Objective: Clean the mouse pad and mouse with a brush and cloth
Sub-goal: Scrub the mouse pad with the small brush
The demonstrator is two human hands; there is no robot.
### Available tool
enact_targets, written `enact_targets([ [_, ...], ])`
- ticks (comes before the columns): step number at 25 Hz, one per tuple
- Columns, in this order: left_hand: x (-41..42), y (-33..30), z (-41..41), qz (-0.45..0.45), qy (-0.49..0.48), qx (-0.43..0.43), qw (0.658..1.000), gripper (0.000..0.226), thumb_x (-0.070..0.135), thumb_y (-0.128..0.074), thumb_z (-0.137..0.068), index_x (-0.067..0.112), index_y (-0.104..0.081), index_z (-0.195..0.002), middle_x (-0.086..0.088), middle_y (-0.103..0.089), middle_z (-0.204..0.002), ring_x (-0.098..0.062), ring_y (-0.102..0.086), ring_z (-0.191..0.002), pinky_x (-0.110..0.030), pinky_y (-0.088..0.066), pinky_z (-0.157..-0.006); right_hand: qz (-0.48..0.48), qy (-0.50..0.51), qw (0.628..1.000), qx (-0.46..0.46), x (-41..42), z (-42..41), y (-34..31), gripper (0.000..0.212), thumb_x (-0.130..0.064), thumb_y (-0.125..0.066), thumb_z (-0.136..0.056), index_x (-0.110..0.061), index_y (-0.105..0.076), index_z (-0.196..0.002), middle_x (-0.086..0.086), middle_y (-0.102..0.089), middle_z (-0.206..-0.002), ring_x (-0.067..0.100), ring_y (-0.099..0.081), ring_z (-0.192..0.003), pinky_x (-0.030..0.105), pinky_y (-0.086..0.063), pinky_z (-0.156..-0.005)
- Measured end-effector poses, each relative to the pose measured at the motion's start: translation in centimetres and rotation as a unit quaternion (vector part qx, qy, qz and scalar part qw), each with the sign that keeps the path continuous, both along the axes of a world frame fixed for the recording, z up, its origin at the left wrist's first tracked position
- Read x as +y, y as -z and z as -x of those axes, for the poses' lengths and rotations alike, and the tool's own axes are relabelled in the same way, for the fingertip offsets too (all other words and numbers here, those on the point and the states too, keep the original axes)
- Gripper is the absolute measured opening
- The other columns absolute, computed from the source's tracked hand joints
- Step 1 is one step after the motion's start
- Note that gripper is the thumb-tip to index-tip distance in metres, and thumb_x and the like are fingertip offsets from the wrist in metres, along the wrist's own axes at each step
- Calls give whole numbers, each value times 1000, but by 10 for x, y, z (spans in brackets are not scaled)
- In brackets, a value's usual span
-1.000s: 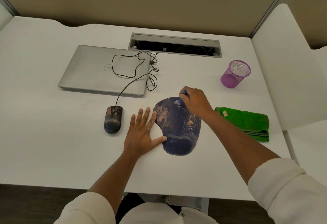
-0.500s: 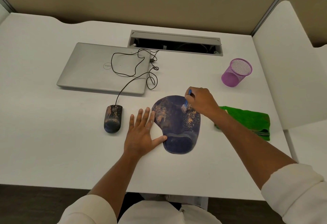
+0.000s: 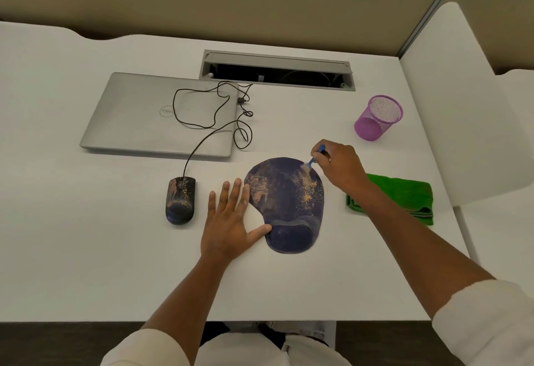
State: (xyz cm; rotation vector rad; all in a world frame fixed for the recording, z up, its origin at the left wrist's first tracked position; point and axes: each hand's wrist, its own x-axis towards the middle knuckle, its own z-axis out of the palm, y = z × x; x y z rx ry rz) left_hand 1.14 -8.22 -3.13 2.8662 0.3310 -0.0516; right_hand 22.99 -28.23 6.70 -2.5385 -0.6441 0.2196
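Note:
A dark blue mouse pad [image 3: 286, 206] with a wrist rest lies at the middle of the white desk, speckled with tan dust and smears. My right hand [image 3: 339, 167] grips a small blue brush [image 3: 313, 160], its bristles touching the pad's upper right edge. My left hand [image 3: 231, 221] lies flat with fingers spread, touching the pad's left side. A black wired mouse [image 3: 180, 200], also dusty, sits to the left. A folded green cloth [image 3: 404, 196] lies right of the pad, partly behind my right forearm.
A closed silver laptop [image 3: 144, 117] lies at the back left with the mouse cable [image 3: 213, 122] looped over it. A grey cable tray [image 3: 277, 60] is set into the desk behind. A purple mesh cup [image 3: 375, 119] stands at the right. White dividers flank the desk.
My right hand has swept the brush from the pad's top middle toward its upper right edge, pushing dust rightward. My left hand has stayed flat at the pad's left side.

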Motion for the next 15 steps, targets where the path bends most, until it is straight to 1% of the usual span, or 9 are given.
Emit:
enact_targets([
  [1,0,1,0,1,1,0,1000,108,93,-23,-84,23,-3,-164,-1,6,-172,-24,13,-157,-54,-2,-127,-12,11,1000,-5,3,-2,-3,15,-21,-54,-96,-15,-67,-93,2,-66,-77,20,-56,-66,30,-39,-58],
  [3,1,1,0,8,0,-6,1000,107,92,-25,-85,23,-6,-164,-1,4,-172,-24,11,-157,-55,-4,-127,-8,29,1000,6,8,-4,-2,15,-21,-53,-96,-16,-65,-91,3,-65,-75,21,-55,-65,31,-38,-57],
  [7,1,2,-1,12,0,-1,1000,108,93,-23,-84,23,-5,-164,-1,7,-171,-24,13,-157,-54,0,-127,64,39,997,28,-6,9,8,18,-20,-49,-96,-13,-63,-89,6,-66,-77,22,-59,-68,31,-42,-59],
  [8,2,1,-1,10,0,2,1000,108,93,-22,-84,23,-4,-164,-1,9,-171,-24,15,-157,-53,1,-127,62,47,997,25,-8,11,7,18,-21,-49,-96,-12,-63,-90,6,-66,-78,21,-59,-68,32,-43,-59],
  [12,2,2,-1,8,2,1,1000,108,93,-21,-84,23,-2,-164,-1,10,-171,-24,15,-157,-54,0,-127,-5,81,997,-10,7,-2,-4,17,-19,-50,-98,-9,-63,-93,6,-65,-78,22,-57,-68,31,-42,-59],
  [15,1,2,0,10,1,-6,1000,108,93,-22,-84,22,-5,-164,-1,6,-172,-24,12,-157,-55,-3,-127,5,72,997,15,10,-2,4,18,-17,-48,-96,-7,-62,-89,8,-64,-75,22,-55,-65,29,-36,-52],
])
